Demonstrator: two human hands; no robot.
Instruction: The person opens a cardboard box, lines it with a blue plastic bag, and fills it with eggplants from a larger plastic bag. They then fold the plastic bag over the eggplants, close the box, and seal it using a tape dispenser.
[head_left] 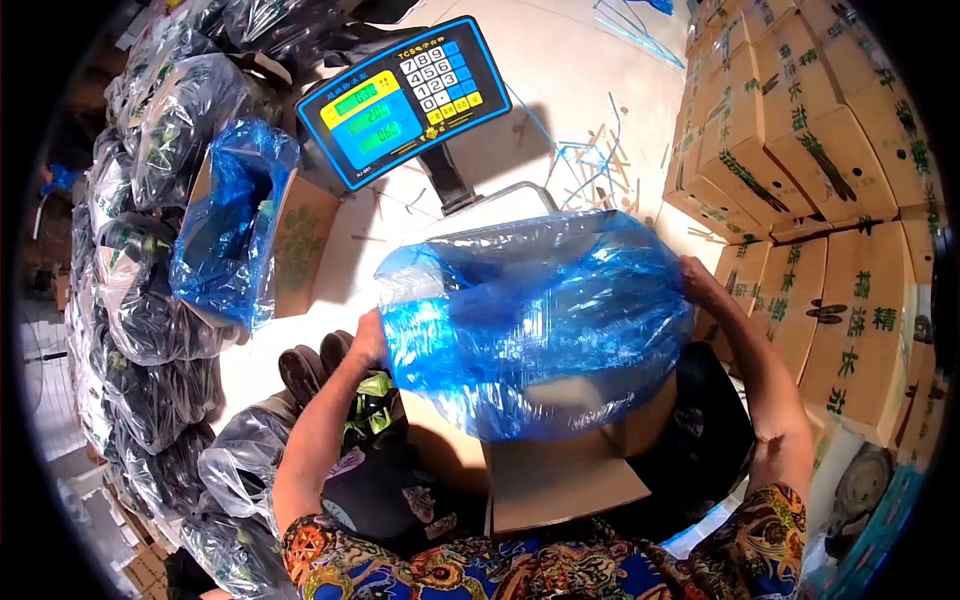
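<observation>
A large sheet-like blue plastic bag (540, 320) is spread wide over an open cardboard box (570, 490) in front of me. My left hand (370, 338) grips the bag's left edge, its fingers partly hidden by the plastic. At the opposite edge, my right hand (692, 280) holds the bag, with most of the fingers out of sight behind it. One flap of the box sticks out towards my body below the bag. The inside of the box is covered by the plastic.
A digital scale display (405, 100) stands beyond the bag. To the left is a box lined with a blue bag (240, 220), beside piled clear bags of dark produce (150, 290). Printed cartons (790, 130) are stacked on the right. Blue straps (595, 165) litter the floor.
</observation>
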